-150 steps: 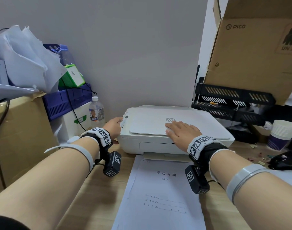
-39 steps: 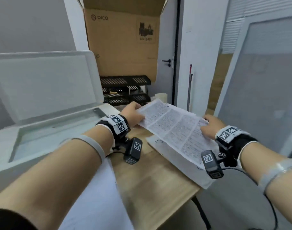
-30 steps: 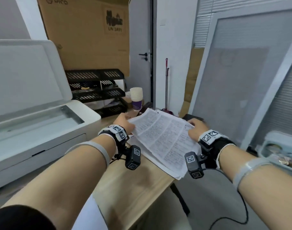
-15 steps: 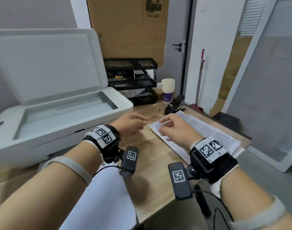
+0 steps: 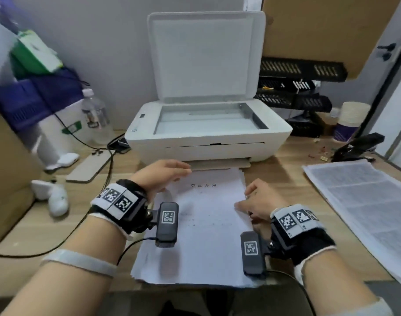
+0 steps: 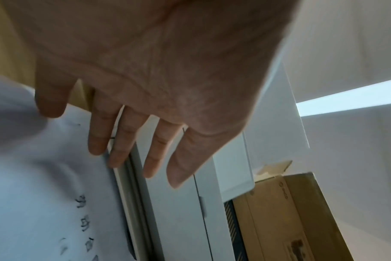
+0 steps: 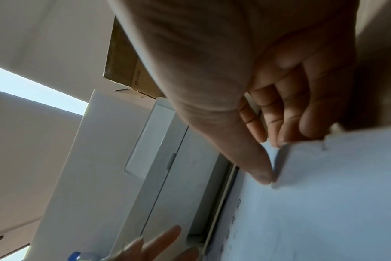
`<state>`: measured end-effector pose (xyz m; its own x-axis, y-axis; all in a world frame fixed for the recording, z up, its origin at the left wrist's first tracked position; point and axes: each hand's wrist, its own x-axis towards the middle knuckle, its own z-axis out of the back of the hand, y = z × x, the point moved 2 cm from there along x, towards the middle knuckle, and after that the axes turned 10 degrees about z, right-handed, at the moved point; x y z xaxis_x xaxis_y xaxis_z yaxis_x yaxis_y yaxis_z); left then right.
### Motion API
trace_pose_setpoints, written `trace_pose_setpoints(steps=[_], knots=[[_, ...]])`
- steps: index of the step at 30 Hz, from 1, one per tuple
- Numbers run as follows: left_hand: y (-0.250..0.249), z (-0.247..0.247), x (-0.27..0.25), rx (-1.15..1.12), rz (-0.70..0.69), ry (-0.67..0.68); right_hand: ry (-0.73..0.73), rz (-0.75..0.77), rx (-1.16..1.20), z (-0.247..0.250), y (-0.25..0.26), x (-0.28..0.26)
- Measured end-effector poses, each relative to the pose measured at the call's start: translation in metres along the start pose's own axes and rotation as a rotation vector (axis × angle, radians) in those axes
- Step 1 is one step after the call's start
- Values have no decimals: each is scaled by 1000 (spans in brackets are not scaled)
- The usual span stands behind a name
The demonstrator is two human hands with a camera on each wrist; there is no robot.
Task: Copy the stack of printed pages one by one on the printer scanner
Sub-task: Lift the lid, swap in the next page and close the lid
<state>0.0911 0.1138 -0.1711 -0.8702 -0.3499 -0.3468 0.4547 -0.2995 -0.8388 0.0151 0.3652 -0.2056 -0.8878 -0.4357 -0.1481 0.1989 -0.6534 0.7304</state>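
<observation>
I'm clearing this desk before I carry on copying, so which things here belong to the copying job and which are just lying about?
Job: printer, lid up; page stack; printed sheets; left hand; right hand.

Lying about: bottle, phone, stapler, paper cups, black trays, cardboard box.

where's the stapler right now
In the head view, the black stapler lies at the desk's far right, behind the printed sheets and beside the paper cups.
</observation>
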Motion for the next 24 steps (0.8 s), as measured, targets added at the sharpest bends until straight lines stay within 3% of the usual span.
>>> trace_pose_setpoints(steps=[5,12,24], knots=[[27,2,-1,-133,2,-54,31,43,2,-2,3,8],[41,1,-2,-239,-13,-82,-42,125,4,-2,-7,15],[53,6,1,-196,-4,-102,-38,125,94,8,-18,11]])
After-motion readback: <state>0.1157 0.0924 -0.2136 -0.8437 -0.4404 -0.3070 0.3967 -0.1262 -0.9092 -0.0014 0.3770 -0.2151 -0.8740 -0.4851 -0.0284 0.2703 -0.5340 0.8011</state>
